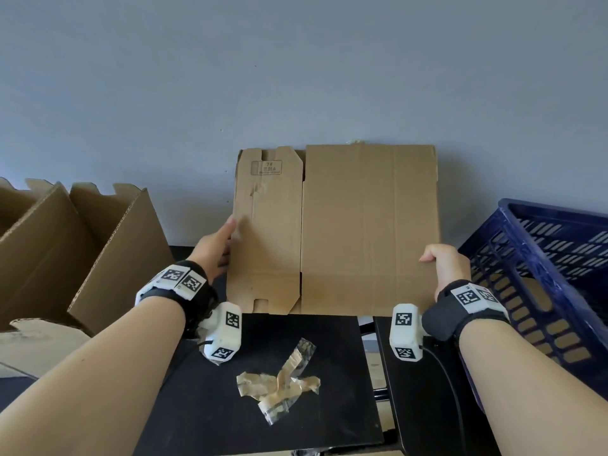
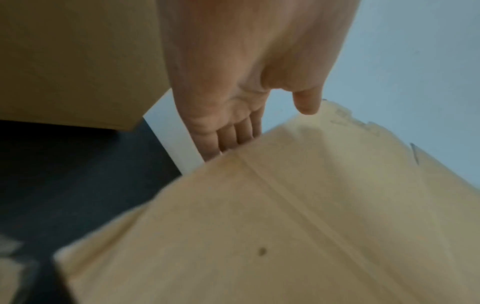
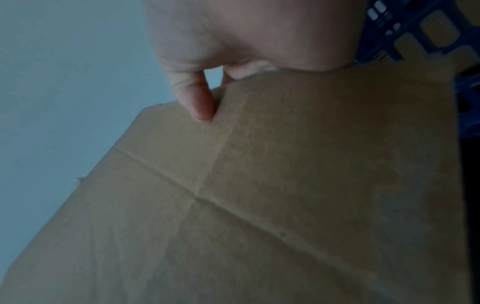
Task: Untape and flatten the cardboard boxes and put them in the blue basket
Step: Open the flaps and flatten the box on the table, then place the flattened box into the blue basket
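Observation:
A flattened brown cardboard box (image 1: 335, 232) is held upright above the black table, facing me. My left hand (image 1: 217, 245) holds its left edge, thumb (image 2: 307, 101) on the front and fingers (image 2: 233, 135) going behind the board (image 2: 285, 226). My right hand (image 1: 441, 264) grips the right edge, thumb (image 3: 200, 100) pressed on the front face (image 3: 285, 185), fingers hidden behind. The blue basket (image 1: 552, 258) stands tilted at the right, just beside my right hand, and shows as blue lattice (image 3: 415, 30) in the right wrist view.
Open cardboard boxes (image 1: 85, 245) stand at the left on the table. A crumpled wad of peeled tape (image 1: 283, 383) lies on the black tabletop (image 1: 197, 406) in front of me. A grey wall (image 1: 296, 77) rises right behind the held board.

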A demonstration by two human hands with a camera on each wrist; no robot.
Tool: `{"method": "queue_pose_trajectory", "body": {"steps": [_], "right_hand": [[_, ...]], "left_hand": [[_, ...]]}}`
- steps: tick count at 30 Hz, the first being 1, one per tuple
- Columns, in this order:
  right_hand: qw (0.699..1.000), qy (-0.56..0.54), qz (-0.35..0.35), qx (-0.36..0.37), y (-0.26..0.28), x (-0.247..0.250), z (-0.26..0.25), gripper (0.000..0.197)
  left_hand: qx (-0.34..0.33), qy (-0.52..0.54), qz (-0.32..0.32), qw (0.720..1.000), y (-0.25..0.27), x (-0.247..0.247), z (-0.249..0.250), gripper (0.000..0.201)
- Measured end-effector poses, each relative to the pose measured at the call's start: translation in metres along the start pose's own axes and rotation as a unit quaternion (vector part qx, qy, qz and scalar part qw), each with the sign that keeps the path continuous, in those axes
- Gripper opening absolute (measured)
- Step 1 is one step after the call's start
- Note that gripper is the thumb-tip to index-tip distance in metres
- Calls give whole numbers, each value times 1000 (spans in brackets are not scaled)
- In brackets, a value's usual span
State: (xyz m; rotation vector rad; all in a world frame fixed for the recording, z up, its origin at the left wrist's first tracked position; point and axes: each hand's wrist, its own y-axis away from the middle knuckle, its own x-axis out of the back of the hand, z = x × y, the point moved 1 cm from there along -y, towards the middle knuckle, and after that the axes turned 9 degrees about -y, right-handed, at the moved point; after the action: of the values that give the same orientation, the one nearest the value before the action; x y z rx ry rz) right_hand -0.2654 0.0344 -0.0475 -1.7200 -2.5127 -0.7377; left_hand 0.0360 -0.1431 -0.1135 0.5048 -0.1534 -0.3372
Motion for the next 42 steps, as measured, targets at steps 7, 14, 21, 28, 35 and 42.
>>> {"method": "queue_pose_trajectory", "body": {"steps": [7, 14, 21, 28, 35, 42], "right_hand": [[998, 36, 40, 34, 18, 11, -12, 12], [977, -21, 81, 194, 42, 35, -30, 33], [953, -122, 91, 261, 48, 91, -65, 34], [937, -183, 102, 280, 34, 185, -73, 43], [927, -198, 103, 301, 15, 327, -64, 47], [922, -206, 118, 307, -34, 433, -53, 36]], "left_hand": [[-116, -15, 59, 991, 0, -18, 17, 34], [-193, 43, 72, 978, 18, -44, 49, 15], [-252, 92, 60, 961, 73, -89, 86, 32], [-316, 67, 61, 944, 139, -157, 112, 24], [-375, 65, 64, 923, 228, -272, 112, 28], [-420, 66, 57, 903, 285, -377, 109, 22]]}}
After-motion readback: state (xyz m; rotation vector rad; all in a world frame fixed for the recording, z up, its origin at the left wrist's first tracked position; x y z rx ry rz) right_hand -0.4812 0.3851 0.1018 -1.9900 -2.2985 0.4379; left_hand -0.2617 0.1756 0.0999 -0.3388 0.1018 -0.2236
